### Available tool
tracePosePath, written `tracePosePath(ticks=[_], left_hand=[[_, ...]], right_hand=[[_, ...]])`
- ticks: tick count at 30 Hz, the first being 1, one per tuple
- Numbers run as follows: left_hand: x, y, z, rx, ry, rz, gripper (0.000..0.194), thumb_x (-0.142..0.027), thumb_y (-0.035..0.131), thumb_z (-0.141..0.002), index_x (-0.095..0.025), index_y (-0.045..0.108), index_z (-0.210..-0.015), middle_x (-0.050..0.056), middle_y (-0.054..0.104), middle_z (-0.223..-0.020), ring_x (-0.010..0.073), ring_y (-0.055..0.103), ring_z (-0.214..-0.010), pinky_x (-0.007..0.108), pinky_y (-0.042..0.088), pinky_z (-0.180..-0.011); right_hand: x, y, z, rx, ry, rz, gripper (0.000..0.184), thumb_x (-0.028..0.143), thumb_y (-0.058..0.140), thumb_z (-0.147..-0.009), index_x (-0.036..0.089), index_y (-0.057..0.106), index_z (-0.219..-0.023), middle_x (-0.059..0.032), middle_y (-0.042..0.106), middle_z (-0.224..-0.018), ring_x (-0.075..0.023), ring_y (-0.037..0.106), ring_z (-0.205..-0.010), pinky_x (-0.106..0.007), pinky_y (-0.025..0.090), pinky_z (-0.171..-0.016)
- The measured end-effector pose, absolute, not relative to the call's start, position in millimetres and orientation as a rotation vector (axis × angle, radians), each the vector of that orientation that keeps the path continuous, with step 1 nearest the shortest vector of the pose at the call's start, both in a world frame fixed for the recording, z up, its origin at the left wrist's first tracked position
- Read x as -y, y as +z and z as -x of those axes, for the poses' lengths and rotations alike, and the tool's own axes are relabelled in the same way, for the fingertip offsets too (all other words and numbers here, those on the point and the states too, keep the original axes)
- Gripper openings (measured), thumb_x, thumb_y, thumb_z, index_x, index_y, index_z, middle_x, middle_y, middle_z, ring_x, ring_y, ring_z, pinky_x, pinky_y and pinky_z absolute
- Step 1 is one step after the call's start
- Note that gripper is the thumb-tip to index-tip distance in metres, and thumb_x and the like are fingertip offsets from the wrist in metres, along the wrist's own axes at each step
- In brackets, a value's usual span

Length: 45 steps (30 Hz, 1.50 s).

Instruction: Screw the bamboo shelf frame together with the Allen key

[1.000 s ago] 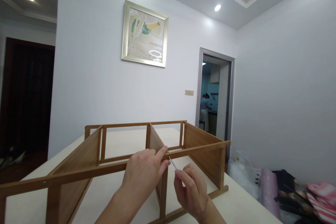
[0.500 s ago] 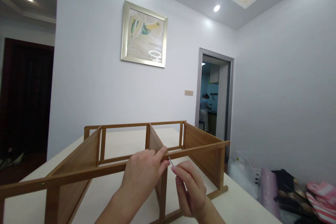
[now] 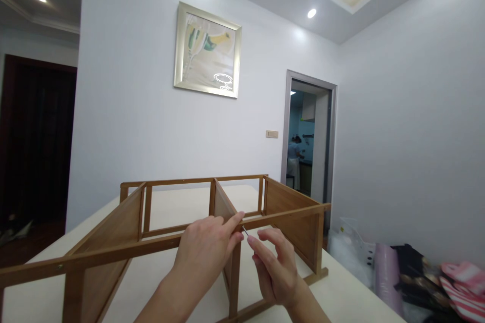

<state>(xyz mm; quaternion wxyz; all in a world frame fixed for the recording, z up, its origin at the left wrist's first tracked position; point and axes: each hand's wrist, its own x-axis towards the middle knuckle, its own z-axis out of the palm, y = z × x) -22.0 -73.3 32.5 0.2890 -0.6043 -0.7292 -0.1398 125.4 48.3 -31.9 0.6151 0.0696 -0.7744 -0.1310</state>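
Gripping the near top rail of the wooden frame approx. at its middle upright, the L hand has its index finger laid over the top & thumb against the near side, i.e. rail pinched betw. them. Frame lies on the pale surface, w/ 3 panels standing upright across it. R hand is just right of that joint: index raised clear of thumb, thumb tip at the near end of a thin metal rod; can't tell if the other fingers have hold of it, they're curled out of sight. Rod slants up to the rail's near face, close to L thumb. Bkgd: framed pic. on the wall, switch plate lower R, doorway w/ another person beyond. R of surface: clear plastic bag, purple roll, pink-&-white striped cloth.
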Motion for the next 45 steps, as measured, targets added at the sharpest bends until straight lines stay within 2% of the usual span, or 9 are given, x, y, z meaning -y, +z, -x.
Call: tracePosePath(ticks=[3, 16, 24, 32, 36, 41, 45], left_hand=[[73, 34, 21, 1.954, -0.382, 1.622, 0.037, -0.036, 0.053, -0.095, -0.039, 0.057, -0.131, 0.002, 0.070, -0.077, 0.0225, 0.069, -0.075, 0.029, 0.046, -0.062], [72, 33, 21, 1.962, -0.401, 1.629, 0.037, -0.038, 0.052, -0.095, -0.037, 0.059, -0.131, 0.002, 0.071, -0.078, 0.0242, 0.070, -0.076, 0.033, 0.050, -0.065], [70, 33, 23, 1.974, -0.412, 1.632, 0.038, -0.038, 0.052, -0.095, -0.037, 0.058, -0.132, 0.002, 0.071, -0.077, 0.0241, 0.070, -0.076, 0.033, 0.049, -0.065], [70, 33, 23, 1.995, -0.417, 1.648, 0.039, -0.040, 0.051, -0.095, -0.037, 0.058, -0.133, 0.003, 0.072, -0.080, 0.0248, 0.069, -0.078, 0.034, 0.049, -0.065], [69, 33, 23, 2.008, -0.406, 1.645, 0.039, -0.040, 0.051, -0.095, -0.037, 0.057, -0.133, 0.004, 0.071, -0.080, 0.0251, 0.070, -0.078, 0.034, 0.049, -0.066], [68, 33, 24, 2.003, -0.414, 1.650, 0.038, -0.041, 0.051, -0.094, -0.037, 0.058, -0.132, 0.004, 0.071, -0.080, 0.0250, 0.069, -0.077, 0.033, 0.049, -0.064], [69, 32, 24, 1.997, -0.414, 1.644, 0.038, -0.041, 0.052, -0.094, -0.037, 0.058, -0.132, 0.004, 0.072, -0.081, 0.0250, 0.070, -0.077, 0.034, 0.050, -0.065]], right_hand=[[-49, -33, -125, 1.784, -0.311, -0.159, 0.049, 0.003, 0.051, -0.082, 0.015, 0.059, -0.129, -0.0142, 0.053, -0.112, -0.0237, 0.059, -0.100, -0.040, 0.056, -0.078], [-42, -30, -122, 1.781, -0.296, -0.177, 0.041, 0.007, 0.048, -0.092, 0.012, 0.054, -0.132, -0.0141, 0.064, -0.101, -0.0221, 0.065, -0.091, -0.036, 0.058, -0.074], [-39, -32, -116, 1.711, -0.333, -0.090, 0.024, 0.021, 0.051, -0.098, 0.012, 0.057, -0.119, -0.0114, 0.063, -0.091, -0.0193, 0.063, -0.084, -0.033, 0.057, -0.070], [-29, -31, -102, 1.644, -0.155, 0.026, 0.008, 0.011, 0.055, -0.093, 0.018, 0.058, -0.095, -0.0049, 0.065, -0.081, -0.0148, 0.065, -0.073, -0.026, 0.054, -0.065], [-22, -29, -98, 1.655, 0.060, 0.105, 0.015, 0.012, 0.049, -0.095, 0.021, 0.053, -0.083, -0.0006, 0.063, -0.075, -0.0111, 0.063, -0.063, -0.022, 0.050, -0.057], [-23, -35, -96, 1.611, 0.185, 0.140, 0.007, 0.014, 0.052, -0.093, 0.020, 0.055, -0.094, 0.0006, 0.062, -0.075, -0.0113, 0.063, -0.062, -0.022, 0.052, -0.057], [-28, -36, -99, 1.655, 0.172, 0.005, 0.031, 0.004, 0.051, -0.091, 0.018, 0.056, -0.118, -0.0044, 0.065, -0.086, -0.0133, 0.065, -0.071, -0.024, 0.055, -0.061]])
